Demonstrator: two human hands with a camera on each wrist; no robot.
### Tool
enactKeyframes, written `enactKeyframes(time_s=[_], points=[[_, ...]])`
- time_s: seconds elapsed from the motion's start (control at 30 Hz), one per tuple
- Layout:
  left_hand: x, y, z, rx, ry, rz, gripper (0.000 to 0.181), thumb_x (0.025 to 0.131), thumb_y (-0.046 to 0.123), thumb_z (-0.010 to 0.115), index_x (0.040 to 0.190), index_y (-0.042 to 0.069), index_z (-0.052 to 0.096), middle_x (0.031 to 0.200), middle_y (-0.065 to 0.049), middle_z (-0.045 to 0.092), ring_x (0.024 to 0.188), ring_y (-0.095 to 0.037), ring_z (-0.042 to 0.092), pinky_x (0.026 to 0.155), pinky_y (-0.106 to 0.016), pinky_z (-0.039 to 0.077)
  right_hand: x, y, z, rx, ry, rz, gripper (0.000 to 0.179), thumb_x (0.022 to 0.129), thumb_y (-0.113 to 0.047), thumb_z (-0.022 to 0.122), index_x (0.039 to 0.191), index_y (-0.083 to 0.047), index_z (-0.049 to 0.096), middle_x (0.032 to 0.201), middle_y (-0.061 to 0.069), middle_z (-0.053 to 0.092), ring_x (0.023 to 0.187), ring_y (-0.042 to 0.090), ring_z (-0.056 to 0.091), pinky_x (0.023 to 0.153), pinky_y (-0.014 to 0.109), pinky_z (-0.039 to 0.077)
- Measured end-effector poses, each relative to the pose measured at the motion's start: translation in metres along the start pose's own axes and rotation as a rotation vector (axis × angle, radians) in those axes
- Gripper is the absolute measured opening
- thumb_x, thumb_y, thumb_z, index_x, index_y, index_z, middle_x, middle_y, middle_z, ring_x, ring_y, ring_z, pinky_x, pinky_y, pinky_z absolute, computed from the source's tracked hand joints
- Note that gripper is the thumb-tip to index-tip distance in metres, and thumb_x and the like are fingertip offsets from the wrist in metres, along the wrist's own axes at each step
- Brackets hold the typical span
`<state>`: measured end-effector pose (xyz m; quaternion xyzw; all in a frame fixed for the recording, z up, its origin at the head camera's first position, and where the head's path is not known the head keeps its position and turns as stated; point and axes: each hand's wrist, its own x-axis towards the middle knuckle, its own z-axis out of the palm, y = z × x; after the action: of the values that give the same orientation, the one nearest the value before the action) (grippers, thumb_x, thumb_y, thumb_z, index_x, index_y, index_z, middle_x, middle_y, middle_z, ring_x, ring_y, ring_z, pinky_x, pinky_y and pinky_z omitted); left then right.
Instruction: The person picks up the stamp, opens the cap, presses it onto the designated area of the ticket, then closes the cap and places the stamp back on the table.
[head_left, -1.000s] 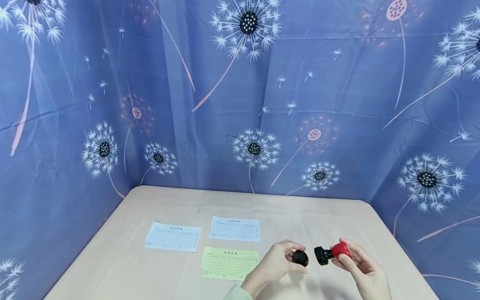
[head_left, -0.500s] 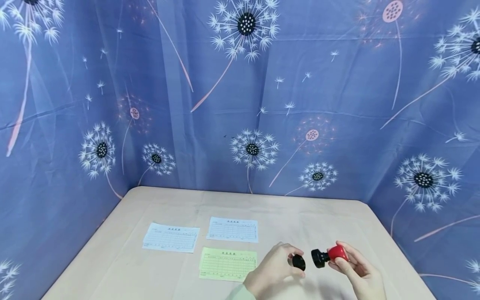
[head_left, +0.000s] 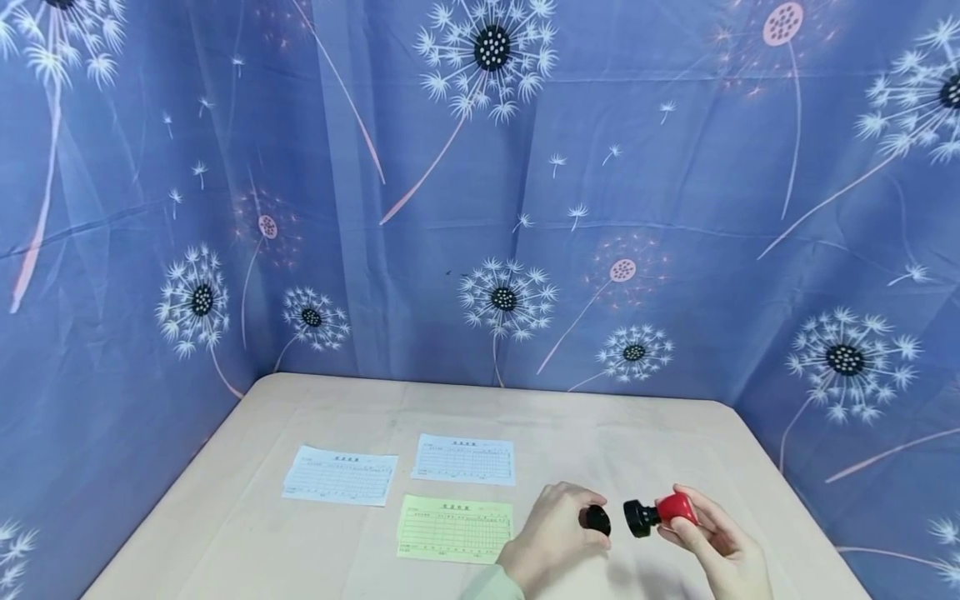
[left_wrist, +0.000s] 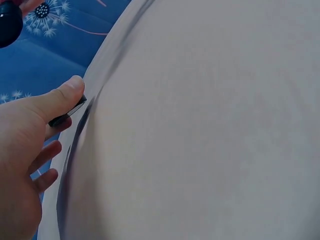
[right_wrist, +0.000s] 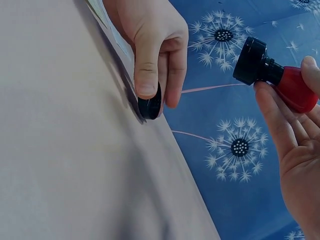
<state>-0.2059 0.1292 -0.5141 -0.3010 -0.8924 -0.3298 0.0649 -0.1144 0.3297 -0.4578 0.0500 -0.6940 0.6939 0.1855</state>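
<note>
My left hand (head_left: pixel 551 529) pinches a round black cap (head_left: pixel 597 521) between thumb and fingers, low over the table's front right part. In the left wrist view the cap (left_wrist: pixel 62 117) appears edge-on under the thumb. To its right, my right hand (head_left: pixel 723 546) holds a hand stamp (head_left: pixel 641 518) by its red bulb handle (head_left: pixel 677 508). The stamp lies sideways, its black head pointing at the cap. A small gap separates the two. In the right wrist view the stamp (right_wrist: pixel 250 61) rests along the fingers, thumb on the handle. The stamp's printing face is hidden.
Left of the hands lies a green printed form (head_left: pixel 454 529). Behind it is a blue form (head_left: pixel 463 460), and another blue form (head_left: pixel 340 475) lies farther left. A beige cloth covers the table (head_left: pixel 585 433). Blue dandelion-print curtains (head_left: pixel 420 292) stand behind and beside it.
The whole head view has shifted slightly, carrying both hands a little to the left in the picture. The cap and the stamp stay in the same hands, still apart.
</note>
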Motion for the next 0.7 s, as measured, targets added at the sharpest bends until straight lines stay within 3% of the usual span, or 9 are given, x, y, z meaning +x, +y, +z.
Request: enactKeyframes(time_s=[0.13,0.4,0.6,0.7], points=[[0.0018,0.0014,0.0011,0.069,0.024,0.006,0.046,0.074,0.044,0.084,0.116,0.030,0.072,0.113,0.020,0.070,0.109,-0.001,0.060,0.102,-0.024,0.042,0.0008,-0.0003,0.0016,0.003,-0.010,0.003,0.037,0.096,0.005,0.058,0.133,0.011,0.053,0.104,-0.008,0.075,0.085,0.014,0.075,0.072,0.032,0.061],[0.0023,0.0050,0.0042,0.196,0.010,-0.030,0.047,0.073,0.050,0.083,0.115,0.032,0.072,0.111,0.021,0.071,0.117,-0.008,0.059,0.110,-0.041,0.038,0.0010,-0.0007,0.0039,0.001,0.002,-0.005,0.037,0.095,0.006,0.059,0.132,0.011,0.054,0.105,-0.008,0.075,0.087,0.012,0.075,0.071,0.034,0.061],[0.0022,0.0069,0.0058,0.177,0.000,-0.063,0.048,0.073,0.047,0.084,0.116,0.031,0.071,0.114,0.019,0.070,0.122,-0.010,0.056,0.116,-0.048,0.033,-0.0001,0.0010,0.0012,0.012,0.001,-0.013,0.037,0.095,0.007,0.058,0.131,0.012,0.054,0.104,-0.007,0.076,0.086,0.013,0.075,0.071,0.032,0.061],[0.0009,0.0058,0.0073,0.148,0.006,-0.070,0.050,0.073,0.046,0.084,0.118,0.029,0.071,0.116,0.018,0.068,0.122,-0.009,0.055,0.117,-0.046,0.033,-0.0005,0.0021,-0.0001,0.018,0.001,-0.014,0.036,0.095,0.007,0.059,0.130,0.009,0.057,0.103,-0.007,0.076,0.085,0.013,0.075,0.071,0.032,0.061]])
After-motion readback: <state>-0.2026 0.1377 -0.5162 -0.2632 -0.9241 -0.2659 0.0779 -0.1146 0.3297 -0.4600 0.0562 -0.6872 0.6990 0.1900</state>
